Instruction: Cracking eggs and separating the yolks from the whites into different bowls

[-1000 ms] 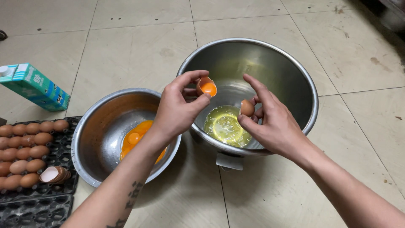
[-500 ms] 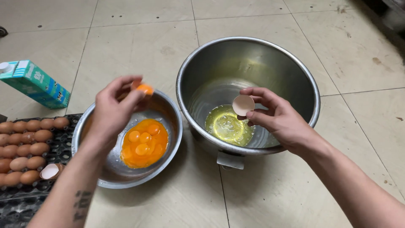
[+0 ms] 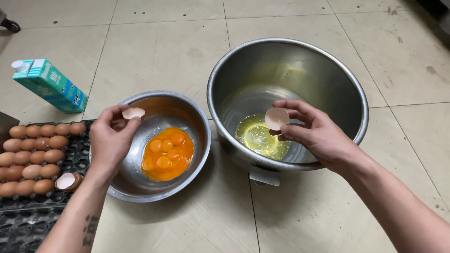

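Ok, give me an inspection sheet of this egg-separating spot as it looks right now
Surface: tiled floor, marked and spotted.
Job's things: small steel bowl holding yolks; large steel bowl holding egg whites; black egg tray of brown eggs.
Clutter: teal carton; empty shell on tray.
Hands: left hand holds a half shell; right hand holds another half shell.
Cables: nothing seen.
Surroundings: nothing seen.
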